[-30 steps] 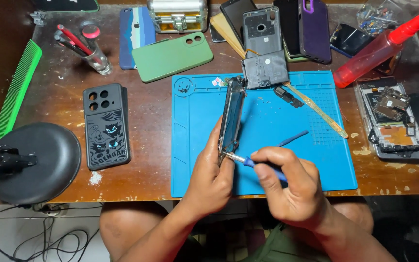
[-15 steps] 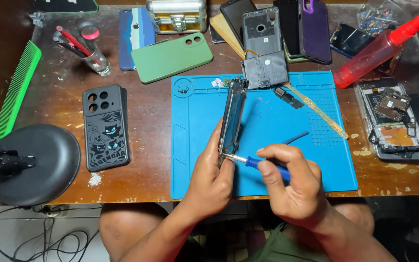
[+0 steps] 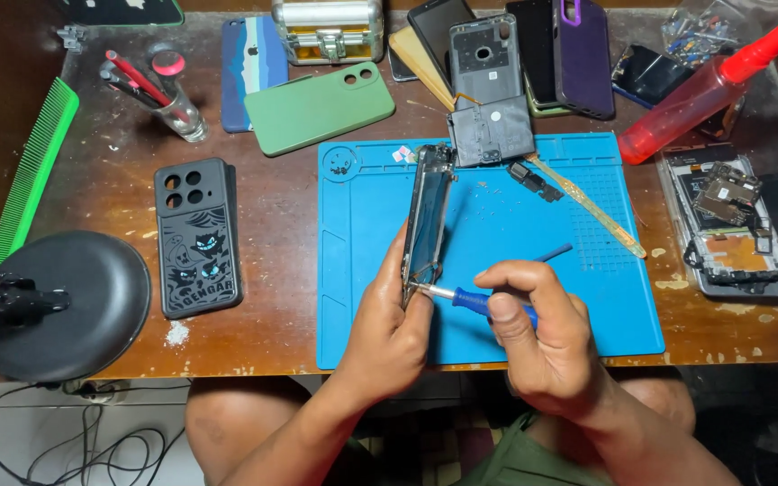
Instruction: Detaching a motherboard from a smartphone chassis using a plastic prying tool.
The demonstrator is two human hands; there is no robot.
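My left hand (image 3: 389, 328) holds an opened phone frame (image 3: 429, 211) on its edge over the blue work mat (image 3: 578, 306). My right hand (image 3: 542, 337) grips a small screwdriver with a blue handle (image 3: 465, 299). Its metal tip touches the lower end of the phone frame, just beside my left thumb. A grey back panel (image 3: 493, 130) lies at the mat's top edge, and a flex strip (image 3: 587, 205) lies across the mat's right part.
A black phone case with cat faces (image 3: 198, 236) lies left of the mat, a green case (image 3: 317, 110) above it. A red squeeze bottle (image 3: 704, 90), a dismantled phone (image 3: 731, 220), a round black lamp base (image 3: 60, 301), a green comb (image 3: 33, 171) and a glass of tools (image 3: 173, 103) stand around.
The screwdriver tip has stayed at the lower end of the phone frame. My right hand has shifted slightly on the handle. The left hand has kept its hold.
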